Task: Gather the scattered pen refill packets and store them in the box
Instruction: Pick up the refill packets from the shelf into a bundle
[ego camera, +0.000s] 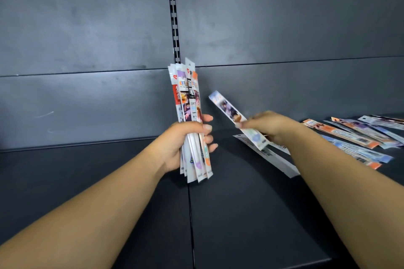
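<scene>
Packets (192, 116) fisted upright, hands (185, 142) raised

left hand (185, 142): grips upright packet bundle (190, 120) | right hand (266, 126): holds single packet (231, 113) | shelf (240, 203)

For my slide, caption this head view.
Left hand grips a packet bundle; right hand lifts another packet.
</scene>
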